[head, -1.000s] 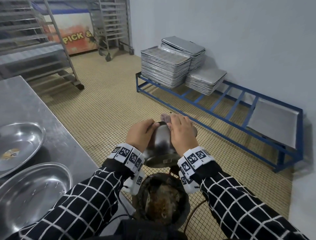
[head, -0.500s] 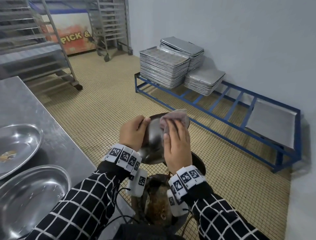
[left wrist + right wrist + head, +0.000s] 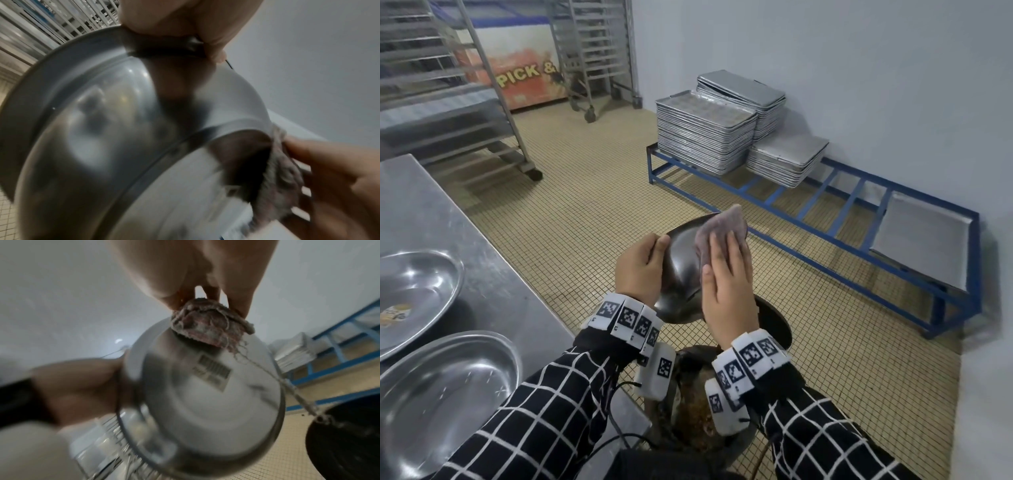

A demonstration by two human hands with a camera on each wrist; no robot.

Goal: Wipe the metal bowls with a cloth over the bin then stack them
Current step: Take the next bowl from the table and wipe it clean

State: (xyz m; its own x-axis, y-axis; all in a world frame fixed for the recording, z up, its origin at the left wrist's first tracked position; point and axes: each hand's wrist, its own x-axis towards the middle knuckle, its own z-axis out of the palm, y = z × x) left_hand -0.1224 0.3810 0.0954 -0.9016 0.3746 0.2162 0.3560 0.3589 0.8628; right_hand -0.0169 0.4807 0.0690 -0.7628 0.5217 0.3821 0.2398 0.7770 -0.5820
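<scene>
My left hand (image 3: 642, 270) grips the rim of a metal bowl (image 3: 679, 267), tilted on edge with its outside facing me, above the bin (image 3: 688, 407). My right hand (image 3: 726, 277) presses a greyish-pink cloth (image 3: 719, 226) flat against the bowl's outer wall near its far rim, fingers straight. In the left wrist view the bowl (image 3: 102, 146) fills the frame, with the cloth (image 3: 277, 170) at its base. In the right wrist view the frayed cloth (image 3: 205, 324) sits on the bowl (image 3: 205, 402) above a barcode sticker (image 3: 213, 368). The bowl's inside is hidden.
Two more metal bowls (image 3: 414, 291) (image 3: 441, 387) lie on the steel table (image 3: 493, 274) at my left. The bin's black lid (image 3: 774, 322) stands behind my right wrist. A blue floor rack (image 3: 825, 192) with stacked trays (image 3: 705, 133) runs along the wall. Wheeled racks (image 3: 482, 113) stand far left.
The bowl has tipped up from base-up to standing on edge and come nearer me. My right hand has slid the cloth over its outer wall toward the far rim.
</scene>
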